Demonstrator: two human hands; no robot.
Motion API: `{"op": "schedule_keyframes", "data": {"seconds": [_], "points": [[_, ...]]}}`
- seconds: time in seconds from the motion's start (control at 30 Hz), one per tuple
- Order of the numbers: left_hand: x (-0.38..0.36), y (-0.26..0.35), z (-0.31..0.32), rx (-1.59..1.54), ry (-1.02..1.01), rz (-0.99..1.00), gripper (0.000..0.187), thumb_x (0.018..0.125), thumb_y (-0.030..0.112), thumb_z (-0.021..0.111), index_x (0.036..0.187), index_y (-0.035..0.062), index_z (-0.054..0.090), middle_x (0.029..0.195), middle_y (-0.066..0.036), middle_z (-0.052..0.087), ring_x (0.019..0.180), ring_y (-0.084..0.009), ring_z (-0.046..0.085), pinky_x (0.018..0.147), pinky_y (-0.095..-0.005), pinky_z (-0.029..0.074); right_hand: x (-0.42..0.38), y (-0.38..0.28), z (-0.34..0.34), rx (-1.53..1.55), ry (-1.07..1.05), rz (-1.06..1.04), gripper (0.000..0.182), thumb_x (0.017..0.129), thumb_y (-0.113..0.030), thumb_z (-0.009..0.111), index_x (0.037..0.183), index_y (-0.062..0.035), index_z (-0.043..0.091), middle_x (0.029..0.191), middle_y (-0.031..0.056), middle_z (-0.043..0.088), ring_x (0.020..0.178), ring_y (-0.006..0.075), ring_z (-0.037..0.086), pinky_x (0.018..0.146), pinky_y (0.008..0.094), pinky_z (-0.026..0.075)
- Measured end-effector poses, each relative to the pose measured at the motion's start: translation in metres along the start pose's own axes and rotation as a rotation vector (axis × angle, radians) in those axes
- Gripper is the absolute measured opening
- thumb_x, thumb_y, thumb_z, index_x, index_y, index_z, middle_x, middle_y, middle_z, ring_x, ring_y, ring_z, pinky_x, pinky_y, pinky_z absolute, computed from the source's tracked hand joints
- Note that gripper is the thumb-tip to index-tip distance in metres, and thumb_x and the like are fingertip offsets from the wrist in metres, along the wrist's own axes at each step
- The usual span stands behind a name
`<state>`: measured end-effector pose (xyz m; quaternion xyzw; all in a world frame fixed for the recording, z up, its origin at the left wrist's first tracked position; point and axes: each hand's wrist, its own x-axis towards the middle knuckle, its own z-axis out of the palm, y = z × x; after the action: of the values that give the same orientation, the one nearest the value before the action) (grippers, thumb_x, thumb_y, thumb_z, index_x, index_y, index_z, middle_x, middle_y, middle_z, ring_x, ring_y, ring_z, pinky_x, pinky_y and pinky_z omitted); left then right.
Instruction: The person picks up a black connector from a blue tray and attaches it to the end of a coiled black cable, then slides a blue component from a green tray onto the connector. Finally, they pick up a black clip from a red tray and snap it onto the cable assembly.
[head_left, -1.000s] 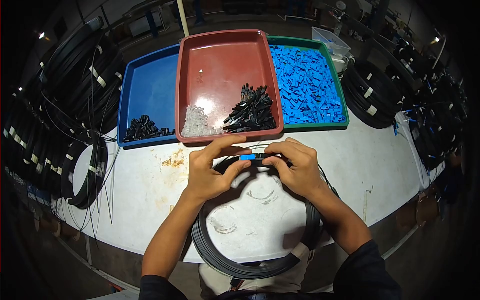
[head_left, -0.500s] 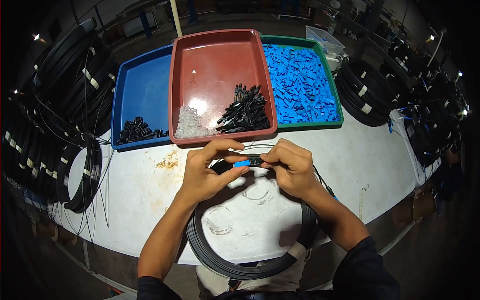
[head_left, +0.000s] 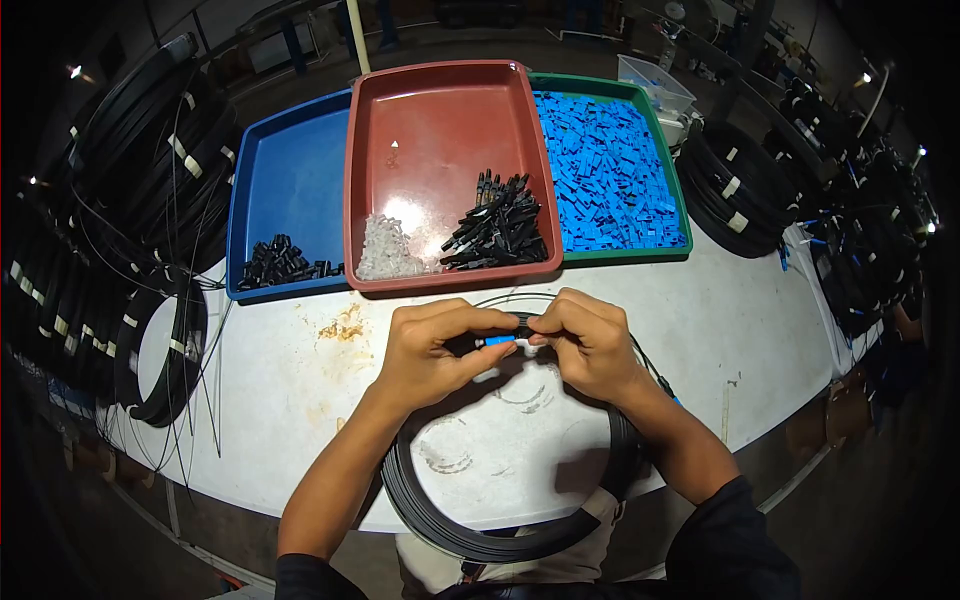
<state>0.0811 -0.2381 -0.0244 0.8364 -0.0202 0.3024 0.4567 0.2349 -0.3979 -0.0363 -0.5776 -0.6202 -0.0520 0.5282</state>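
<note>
Between thumb and fingers, my left hand (head_left: 428, 348) pinches a small blue fiber-optic connector (head_left: 496, 341), a short rectangular piece lying roughly level. My right hand (head_left: 592, 345) is closed right beside it, fingertips pressed together at the connector's right end. What those fingertips grip is mostly covered; a small pale bit shows between the two hands. Below and behind both hands lies a large coil of black cable (head_left: 425, 508), overhanging the table's near edge. A loose cable strand runs past my right wrist.
A red tray (head_left: 440, 284) holds clear caps (head_left: 385, 250) and black connector parts (head_left: 498, 228). To its left, a blue tray (head_left: 290, 185) contains short black pieces. A green tray (head_left: 640, 254) on the right is full of blue housings (head_left: 610, 170). More cable coils (head_left: 735, 190) flank the table.
Both hands have shifted slightly toward me and closer together. The left fingers now cover more of the blue connector, and the black piece seen at its right end is hidden.
</note>
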Motion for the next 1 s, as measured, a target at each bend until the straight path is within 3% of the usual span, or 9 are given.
{"op": "schedule_keyframes", "data": {"seconds": [0.17,0.4,0.47,0.53,0.67,0.73,0.97,1.0], "points": [[-0.001,-0.007,0.002,0.021,0.101,0.077,0.028,0.077,0.002,0.085,0.103,-0.0009,0.077,0.096,-0.012,0.078,0.087,-0.0201,0.076,0.081,-0.0286,0.059,0.003,-0.003,-0.001,-0.083,-0.006,-0.055,0.021,0.068,0.017,0.063,0.084,0.0039,0.064,0.07,0.0135,0.058,0.062,0.0302,0.059,0.057,0.0397,0.049],[-0.003,-0.009,0.005,-0.146,0.152,0.007,0.028,0.076,0.0,0.085,0.103,-0.0028,0.077,0.097,-0.013,0.078,0.086,-0.018,0.077,0.078,-0.0269,0.061,0.003,-0.002,-0.005,-0.077,-0.028,-0.06,0.021,0.067,0.017,0.061,0.083,0.003,0.064,0.07,0.0133,0.058,0.062,0.03,0.059,0.057,0.0399,0.048],[-0.002,-0.008,0.007,-0.129,0.149,0.001,0.028,0.076,0.0,0.085,0.102,-0.0029,0.077,0.096,-0.013,0.078,0.087,-0.0181,0.077,0.078,-0.0267,0.061,0.001,-0.003,-0.005,-0.051,-0.02,-0.046,0.021,0.068,0.016,0.06,0.083,0.0028,0.063,0.07,0.0133,0.059,0.063,0.03,0.06,0.057,0.0396,0.048],[-0.001,-0.007,0.005,-0.109,0.148,-0.004,0.028,0.076,-0.001,0.085,0.102,-0.0031,0.077,0.096,-0.013,0.078,0.088,-0.0182,0.077,0.078,-0.0266,0.061,0.003,-0.005,-0.008,-0.096,-0.084,-0.07,0.02,0.072,0.021,0.064,0.084,0.0062,0.065,0.072,0.0143,0.063,0.062,0.0229,0.067,0.056,0.0314,0.051],[0.001,-0.002,-0.008,-0.007,0.066,0.075,0.028,0.075,0.0,0.086,0.102,-0.0026,0.077,0.093,-0.013,0.079,0.086,-0.0182,0.077,0.076,-0.0269,0.061,0.006,-0.003,-0.013,-0.05,-0.093,-0.05,0.019,0.072,0.022,0.063,0.083,0.006,0.065,0.073,0.0139,0.064,0.064,0.0224,0.069,0.057,0.031,0.052],[0.001,-0.002,-0.004,-0.013,0.064,0.083,0.029,0.075,0.001,0.086,0.102,-0.0023,0.078,0.09,-0.013,0.079,0.082,-0.0176,0.077,0.074,-0.0263,0.061,0.003,-0.005,-0.008,0.011,-0.047,-0.034,0.018,0.068,0.017,0.059,0.08,0.003,0.061,0.07,0.0134,0.06,0.06,0.0295,0.061,0.055,0.0385,0.049],[-0.003,-0.003,-0.009,0.022,0.054,0.069,0.027,0.074,0.002,0.086,0.1,-0.0024,0.078,0.089,-0.013,0.079,0.079,-0.0166,0.077,0.071,-0.026,0.062,0.007,-0.006,-0.011,-0.002,-0.048,-0.041,0.016,0.07,0.016,0.063,0.079,0.003,0.061,0.069,0.013,0.061,0.059,0.0281,0.062,0.054,0.0375,0.049],[-0.003,-0.001,-0.005,0.016,0.052,0.068,0.027,0.074,0.002,0.086,0.1,-0.0024,0.078,0.089,-0.013,0.079,0.079,-0.0166,0.077,0.071,-0.026,0.062,0.006,-0.006,-0.013,-0.024,-0.076,-0.043,0.017,0.071,0.018,0.064,0.081,0.0047,0.063,0.071,0.013,0.062,0.062,0.025,0.066,0.055,0.0341,0.051]]}}
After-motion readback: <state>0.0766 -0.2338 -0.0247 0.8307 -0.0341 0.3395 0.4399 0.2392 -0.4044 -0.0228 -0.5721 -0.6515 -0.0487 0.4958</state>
